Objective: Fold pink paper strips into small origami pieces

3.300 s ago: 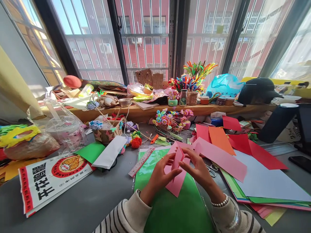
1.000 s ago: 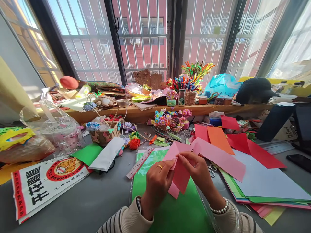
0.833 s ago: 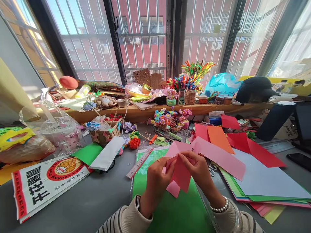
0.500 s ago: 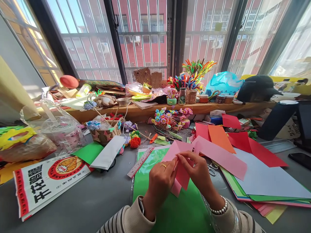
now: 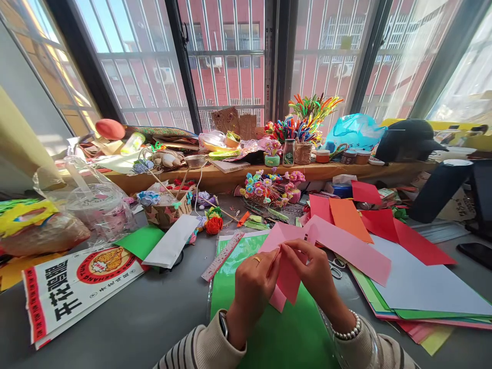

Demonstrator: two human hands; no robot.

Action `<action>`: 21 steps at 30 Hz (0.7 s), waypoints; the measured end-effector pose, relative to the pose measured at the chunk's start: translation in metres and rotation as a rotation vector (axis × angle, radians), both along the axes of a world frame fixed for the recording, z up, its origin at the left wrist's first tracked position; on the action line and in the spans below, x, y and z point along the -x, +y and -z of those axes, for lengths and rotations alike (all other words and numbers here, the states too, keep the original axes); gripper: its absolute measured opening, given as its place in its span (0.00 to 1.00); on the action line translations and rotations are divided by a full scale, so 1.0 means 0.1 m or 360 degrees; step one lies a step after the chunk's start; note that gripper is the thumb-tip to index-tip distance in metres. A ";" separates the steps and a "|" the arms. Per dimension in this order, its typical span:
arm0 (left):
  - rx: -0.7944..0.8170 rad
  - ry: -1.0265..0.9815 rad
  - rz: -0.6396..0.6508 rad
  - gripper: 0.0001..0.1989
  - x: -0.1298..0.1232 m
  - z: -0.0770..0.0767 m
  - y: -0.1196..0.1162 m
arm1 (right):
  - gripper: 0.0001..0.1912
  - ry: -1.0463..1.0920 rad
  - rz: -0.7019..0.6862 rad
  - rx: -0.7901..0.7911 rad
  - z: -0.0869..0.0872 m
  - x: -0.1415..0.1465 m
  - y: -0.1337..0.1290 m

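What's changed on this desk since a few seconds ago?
The left hand has turned its back more toward the camera, and its fingers now meet those of the right hand in a pinch. The held pink paper, between them before, now hangs below. The ruler and scissors stayed put.

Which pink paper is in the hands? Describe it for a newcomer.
On the gray table, find the large green sheet closest to the person. Above it, the left hand and right hand meet at the top of one piece: that's the pink paper. Unlike the paler pink strip lying to its right, it is held.
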State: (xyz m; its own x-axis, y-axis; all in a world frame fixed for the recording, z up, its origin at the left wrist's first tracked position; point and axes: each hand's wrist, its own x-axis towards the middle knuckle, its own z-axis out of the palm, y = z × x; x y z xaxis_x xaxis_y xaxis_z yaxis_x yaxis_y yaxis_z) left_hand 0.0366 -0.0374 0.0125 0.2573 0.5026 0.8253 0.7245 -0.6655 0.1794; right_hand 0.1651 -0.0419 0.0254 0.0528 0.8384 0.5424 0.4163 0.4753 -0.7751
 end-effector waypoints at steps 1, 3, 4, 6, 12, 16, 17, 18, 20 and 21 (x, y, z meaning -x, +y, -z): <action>0.0032 -0.0057 -0.0003 0.07 0.00 -0.01 0.00 | 0.06 -0.0029 0.0025 -0.0046 0.00 0.00 0.00; 0.0044 -0.0141 -0.0007 0.06 0.00 -0.04 -0.01 | 0.06 -0.0097 0.0076 -0.0147 0.01 0.02 -0.01; 0.0027 -0.0157 -0.0009 0.05 0.00 -0.05 -0.01 | 0.06 -0.0132 0.0099 -0.0195 0.02 0.02 -0.01; -0.0029 -0.0132 -0.0012 0.04 0.00 -0.06 -0.02 | 0.06 -0.0184 0.0137 -0.0275 0.02 0.04 -0.02; -0.0168 0.0010 -0.0037 0.04 0.00 -0.03 -0.03 | 0.06 -0.0165 0.0125 -0.0281 0.01 0.05 -0.02; -0.0193 0.0033 -0.0034 0.04 0.00 -0.01 -0.02 | 0.06 -0.0142 0.0113 -0.0240 0.00 0.06 -0.03; -0.0197 0.0035 -0.0027 0.04 0.00 -0.01 -0.02 | 0.06 -0.0134 0.0109 -0.0230 0.00 0.05 -0.03; -0.0204 0.0033 -0.0021 0.05 0.00 -0.01 -0.02 | 0.06 -0.0126 0.0104 -0.0219 0.00 0.05 -0.03; -0.0226 0.0029 -0.0011 0.05 -0.01 -0.03 -0.02 | 0.05 -0.0112 0.0091 -0.0192 0.00 0.05 -0.03; -0.0239 0.0028 -0.0010 0.05 -0.01 -0.04 -0.02 | 0.05 -0.0105 0.0085 -0.0180 -0.01 0.05 -0.04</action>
